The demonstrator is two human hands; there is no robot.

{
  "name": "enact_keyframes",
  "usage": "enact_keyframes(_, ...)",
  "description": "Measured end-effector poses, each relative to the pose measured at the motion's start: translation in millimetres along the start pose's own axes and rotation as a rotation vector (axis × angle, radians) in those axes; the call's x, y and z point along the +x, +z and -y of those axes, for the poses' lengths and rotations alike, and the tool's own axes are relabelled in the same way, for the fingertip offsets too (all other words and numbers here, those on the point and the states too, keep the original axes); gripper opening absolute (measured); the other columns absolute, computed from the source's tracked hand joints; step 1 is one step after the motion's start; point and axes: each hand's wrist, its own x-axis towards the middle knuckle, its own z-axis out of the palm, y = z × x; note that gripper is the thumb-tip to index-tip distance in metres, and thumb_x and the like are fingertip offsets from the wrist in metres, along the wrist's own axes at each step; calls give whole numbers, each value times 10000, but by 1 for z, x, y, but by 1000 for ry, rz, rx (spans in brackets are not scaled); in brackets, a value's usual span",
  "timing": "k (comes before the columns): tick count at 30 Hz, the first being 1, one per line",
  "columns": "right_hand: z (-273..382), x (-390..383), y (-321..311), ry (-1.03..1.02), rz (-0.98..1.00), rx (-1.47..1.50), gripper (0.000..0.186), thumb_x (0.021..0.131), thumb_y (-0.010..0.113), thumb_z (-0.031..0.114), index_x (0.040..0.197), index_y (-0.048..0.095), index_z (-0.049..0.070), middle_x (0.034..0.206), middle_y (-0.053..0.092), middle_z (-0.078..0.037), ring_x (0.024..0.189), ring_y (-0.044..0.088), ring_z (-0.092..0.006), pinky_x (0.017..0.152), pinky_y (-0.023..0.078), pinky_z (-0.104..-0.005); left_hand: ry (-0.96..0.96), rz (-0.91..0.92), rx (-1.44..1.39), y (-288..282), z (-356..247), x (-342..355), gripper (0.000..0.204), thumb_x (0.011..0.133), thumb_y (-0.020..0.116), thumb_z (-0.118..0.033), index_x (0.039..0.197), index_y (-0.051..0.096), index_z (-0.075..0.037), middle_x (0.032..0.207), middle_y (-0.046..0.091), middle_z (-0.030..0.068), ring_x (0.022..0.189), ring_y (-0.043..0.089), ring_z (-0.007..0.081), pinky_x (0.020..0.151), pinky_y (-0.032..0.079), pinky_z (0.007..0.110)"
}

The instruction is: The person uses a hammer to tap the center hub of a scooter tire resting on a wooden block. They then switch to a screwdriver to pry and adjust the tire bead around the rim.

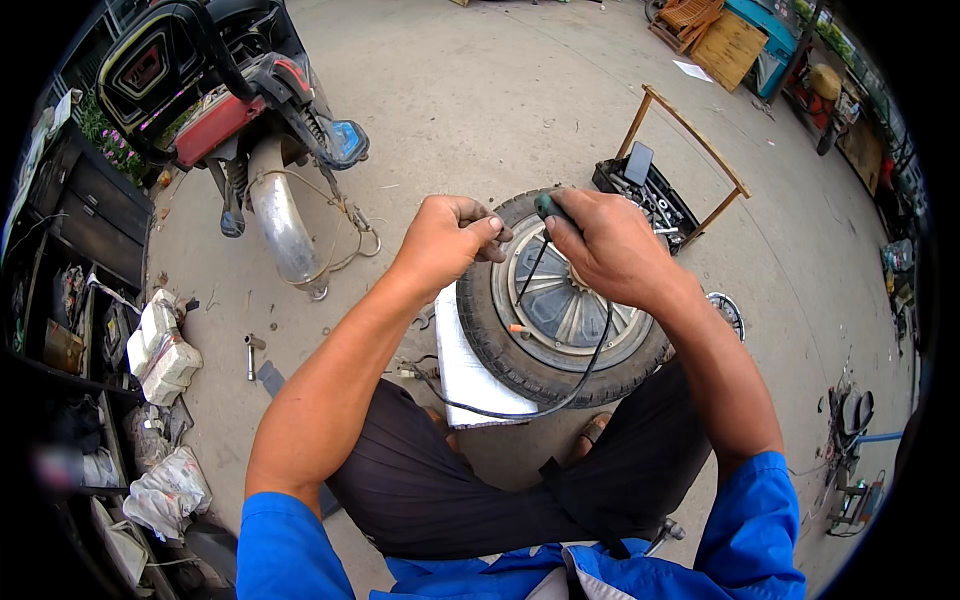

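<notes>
A motor wheel (570, 283) with a black tyre lies flat in front of me, partly on a white block (462, 372). My left hand (462, 238) is over the tyre's left edge, thumb and fingertips pinched together; whether anything small is between them is hidden. Above the hub, my right hand (612, 240) is closed round a dark green grip (544, 206), whose kind I cannot make out. Below this hand a thin dark line slants down over the hub towards an orange piece (518, 329). A black cable (597, 352) loops from the hub over the tyre's near edge.
Behind the wheel stands a black toolbox (672, 207) with sockets, a phone (638, 163) and a wooden frame (700, 140). A scooter's rear end (285, 215) is at the far left. A socket wrench (251, 357) lies on the concrete, beside cluttered shelves (70, 320).
</notes>
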Motion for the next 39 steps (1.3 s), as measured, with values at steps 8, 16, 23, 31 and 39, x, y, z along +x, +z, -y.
enact_keyframes(8, 2, 4, -5, 17, 46, -29, 278, 989, 576, 203, 911, 613, -61, 847, 653, -264, 826, 651, -453, 759, 499, -531, 2, -42, 107, -2, -8, -1, 285, 986, 691, -188, 938, 710, 93, 840, 732, 163, 671, 702, 182, 640, 584, 318)
enact_keyframes(16, -1, 7, -3, 67, 39, -73, 278, 985, 588, 196, 891, 599, -65, 861, 654, -280, 829, 644, -468, 770, 500, -532, 60, -28, 205, -8, 12, 8, 296, 992, 681, -199, 921, 697, 88, 825, 720, 154, 665, 696, 181, 622, 567, 312)
enact_keyframes(23, -2, 8, 0, 87, 30, -66, 268, 966, 610, 181, 879, 603, -72, 865, 654, -286, 828, 648, -470, 768, 509, -525, 121, -84, 521, -16, 15, 15, 271, 980, 678, -187, 915, 693, 76, 727, 700, 112, 612, 683, 161, 558, 540, 297)
enact_keyframes(31, 11, 5, -7, -147, 24, -14, 234, 939, 654, 139, 1093, 697, -33, 902, 674, -199, 841, 673, -404, 772, 536, -481, 233, -196, 452, -25, 13, 14, 157, 930, 697, -84, 984, 701, 63, 780, 715, 110, 787, 708, 165, 712, 559, 306)
enact_keyframes(39, 16, 1, -15, -229, 133, 69, 255, 867, 709, 93, 1098, 711, -15, 899, 659, -190, 865, 674, -399, 770, 539, -471, 115, 386, 478, 4, 7, -3, 268, 804, 831, -101, 1041, 768, 6, 942, 775, 144, 883, 712, 190, 837, 555, 353)
